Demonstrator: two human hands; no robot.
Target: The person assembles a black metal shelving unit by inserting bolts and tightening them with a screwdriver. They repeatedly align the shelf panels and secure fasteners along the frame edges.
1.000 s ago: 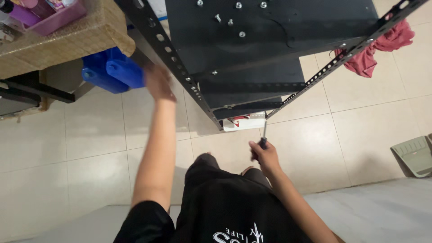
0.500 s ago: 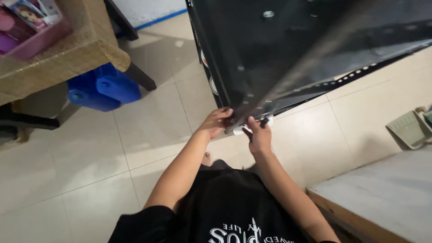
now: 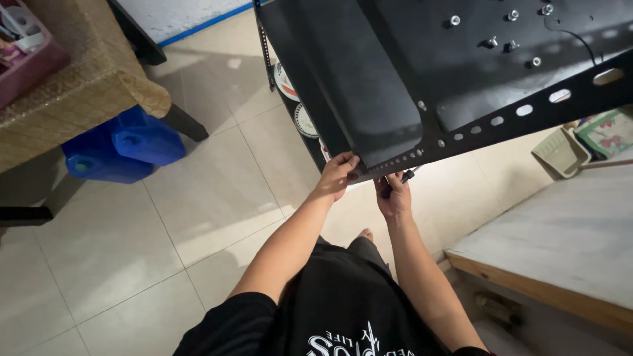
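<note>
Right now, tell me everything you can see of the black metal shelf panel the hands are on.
The black metal shelf panel looks like painted sheet steel, matte, tilted overhead. A slotted black angle rail runs along its edge, with silver bolts above. The left hand grips the lower corner; the right hand presses a dark-handled tool against the rail beside it.

Pale tiled floor (image 3: 198, 217), woven table (image 3: 86, 92) over blue containers (image 3: 125, 148), grey bench (image 3: 567, 244).

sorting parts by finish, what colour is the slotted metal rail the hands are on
Black, with a row of oval slots; the slotted rail shows best in the head view.
</note>
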